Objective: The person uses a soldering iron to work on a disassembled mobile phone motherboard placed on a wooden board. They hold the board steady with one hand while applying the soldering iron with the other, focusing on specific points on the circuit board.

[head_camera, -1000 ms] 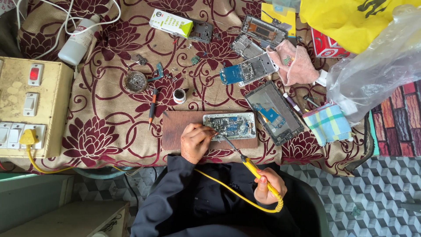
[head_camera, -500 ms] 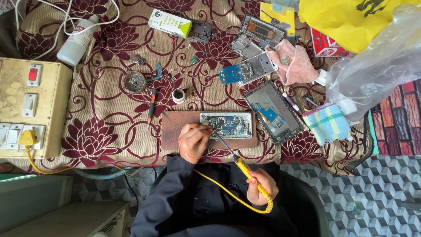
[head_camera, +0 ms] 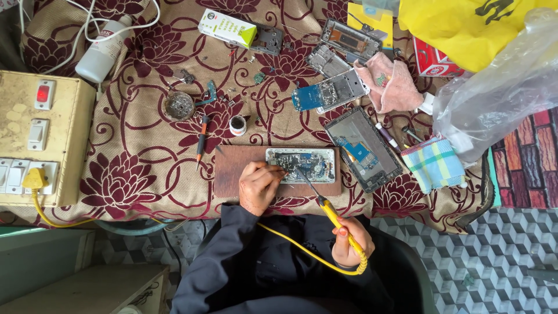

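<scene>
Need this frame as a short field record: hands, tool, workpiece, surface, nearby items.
left hand: rests on the wooden board, fingers at the left end of the opened phone
right hand: grips the yellow-handled soldering iron, tip on the phone's circuit board
cable: yellow cord runs from the iron's handle across the lap
surface: floral cloth, maroon on beige
nearby: second opened phone right of the board; small round tin and small pot to the upper left
left edge: switch box with yellow plug
</scene>
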